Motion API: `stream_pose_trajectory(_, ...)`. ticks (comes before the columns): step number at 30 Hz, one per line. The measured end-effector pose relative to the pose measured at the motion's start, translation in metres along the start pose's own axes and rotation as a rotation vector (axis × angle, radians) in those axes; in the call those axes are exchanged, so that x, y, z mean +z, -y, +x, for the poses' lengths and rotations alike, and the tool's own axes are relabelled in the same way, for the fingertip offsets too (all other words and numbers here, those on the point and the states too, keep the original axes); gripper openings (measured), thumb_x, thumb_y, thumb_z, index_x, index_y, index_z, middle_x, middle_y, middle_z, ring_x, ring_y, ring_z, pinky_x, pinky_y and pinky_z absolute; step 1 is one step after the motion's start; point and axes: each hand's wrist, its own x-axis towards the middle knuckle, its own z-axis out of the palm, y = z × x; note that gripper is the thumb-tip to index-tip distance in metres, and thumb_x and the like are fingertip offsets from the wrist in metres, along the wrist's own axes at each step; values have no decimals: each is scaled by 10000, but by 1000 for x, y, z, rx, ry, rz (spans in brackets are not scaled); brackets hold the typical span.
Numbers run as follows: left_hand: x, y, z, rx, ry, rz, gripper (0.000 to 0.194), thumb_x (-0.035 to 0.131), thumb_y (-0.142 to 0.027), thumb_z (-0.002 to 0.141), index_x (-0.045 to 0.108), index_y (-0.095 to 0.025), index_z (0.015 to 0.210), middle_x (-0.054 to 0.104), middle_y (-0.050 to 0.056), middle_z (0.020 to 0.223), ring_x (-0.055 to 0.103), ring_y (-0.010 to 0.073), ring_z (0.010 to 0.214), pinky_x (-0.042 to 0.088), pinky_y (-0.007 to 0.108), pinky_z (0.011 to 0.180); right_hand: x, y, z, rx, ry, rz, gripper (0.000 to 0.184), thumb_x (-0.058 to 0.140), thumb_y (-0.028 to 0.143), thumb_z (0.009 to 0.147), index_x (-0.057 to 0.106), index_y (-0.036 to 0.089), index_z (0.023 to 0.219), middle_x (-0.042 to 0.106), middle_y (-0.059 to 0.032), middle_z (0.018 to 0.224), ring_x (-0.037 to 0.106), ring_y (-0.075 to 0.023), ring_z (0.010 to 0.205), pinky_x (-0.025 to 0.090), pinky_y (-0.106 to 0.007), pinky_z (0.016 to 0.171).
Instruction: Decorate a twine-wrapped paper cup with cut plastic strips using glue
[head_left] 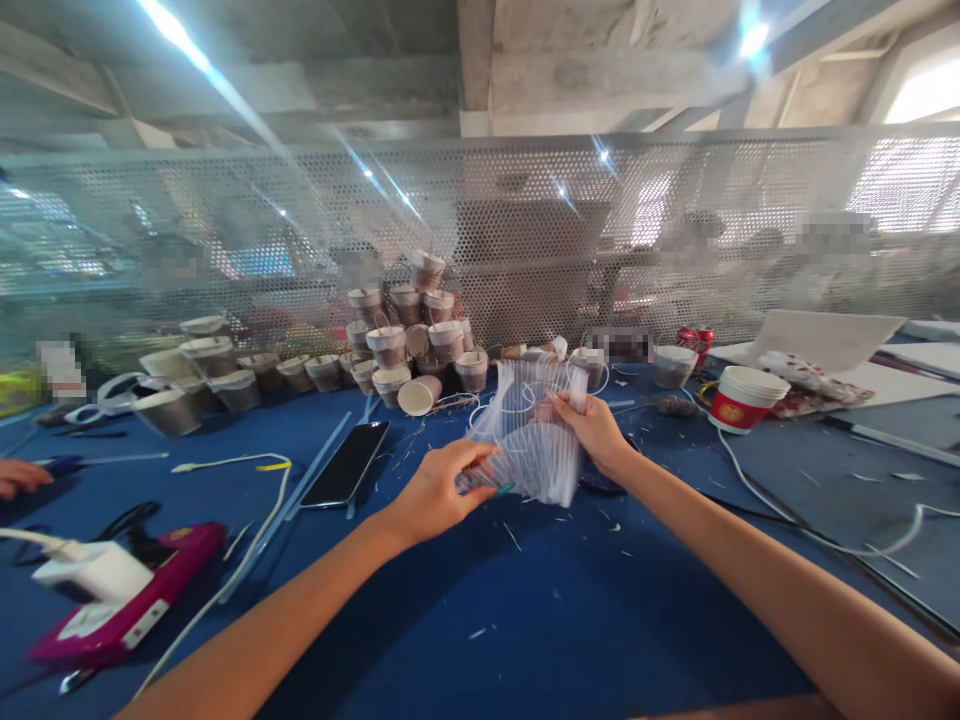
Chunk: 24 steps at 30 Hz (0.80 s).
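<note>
A translucent, finely ridged, pleated sheet is held above the blue table, its folds blurred in places. My right hand pinches its right edge between thumb and fingers. At the sheet's lower left, my left hand has its fingers and thumb curled round the edge. A small teal piece shows by my left thumb tip; what it belongs to is hidden. White thin loops show behind or through the sheet, and I cannot tell which.
Small grey-brown buckets with white rims are stacked behind my hands. A black phone, a magenta power strip and white cables lie left. Right stands a red-and-white paper cup. Another person's hand is far left. A perforated metal screen closes the back.
</note>
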Motion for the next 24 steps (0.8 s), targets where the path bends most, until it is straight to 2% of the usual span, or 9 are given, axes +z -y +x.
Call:
stream_pose_trajectory(4, -2, -4, -2, 198, 121, 37, 258, 529, -201, 781, 609, -218, 1025, 574, 44, 815, 531, 145, 739, 460, 294, 656, -7, -4, 6, -42, -68, -13, 280, 630, 427, 655, 628, 168, 760, 657, -22, 627, 614, -168, 611, 470, -304, 608)
stream_pose_trajectory(8, -2, -4, -5, 388, 149, 190, 316, 412, -119, 818, 618, -228, 1033, 572, 59, 787, 503, 149, 724, 439, 300, 643, -11, 0, 7, -33, -124, -2, 278, 633, 426, 652, 619, 163, 739, 654, -22, 630, 589, -148, 533, 462, -274, 510)
stream_pose_trajectory(10, -5, -1, -7, 441, 188, 275, 340, 389, -121, 827, 616, -253, 1042, 588, 59, 782, 499, 158, 727, 432, 315, 658, -13, 5, 6, -7, -138, 33, 279, 630, 431, 656, 609, 168, 742, 655, -21, 635, 559, -129, 459, 443, -256, 433)
stream_pose_trajectory(13, -13, 6, -7, 464, 260, 310, 322, 397, -177, 842, 603, -283, 1064, 609, 52, 801, 509, 168, 755, 425, 321, 700, -15, 12, 4, 31, -171, 63, 297, 614, 458, 670, 593, 179, 769, 664, -28, 657, 503, -108, 356, 346, -224, 296)
stream_pose_trajectory(16, -20, 12, -5, 479, 304, 324, 302, 405, -207, 842, 610, -282, 1051, 603, 47, 773, 503, 172, 738, 414, 317, 705, -15, 15, 4, 38, -232, 97, 307, 610, 472, 671, 567, 186, 774, 680, -48, 724, 503, -114, 336, 270, -211, 238)
stream_pose_trajectory(20, -24, 11, 0, 445, 331, 397, 289, 419, -198, 824, 617, -261, 1026, 587, 63, 817, 490, 184, 762, 394, 333, 712, -12, 11, 3, 40, -267, 119, 295, 575, 483, 701, 545, 197, 767, 688, -55, 766, 521, -124, 354, 340, -233, 258)
stream_pose_trajectory(24, -21, 5, 0, 340, 316, 332, 296, 523, -376, 768, 611, -223, 1005, 535, 84, 965, 470, 221, 876, 388, 376, 782, -4, 10, -1, 75, -171, 186, 272, 560, 456, 721, 551, 210, 836, 686, -52, 817, 583, -149, 443, 463, -277, 360)
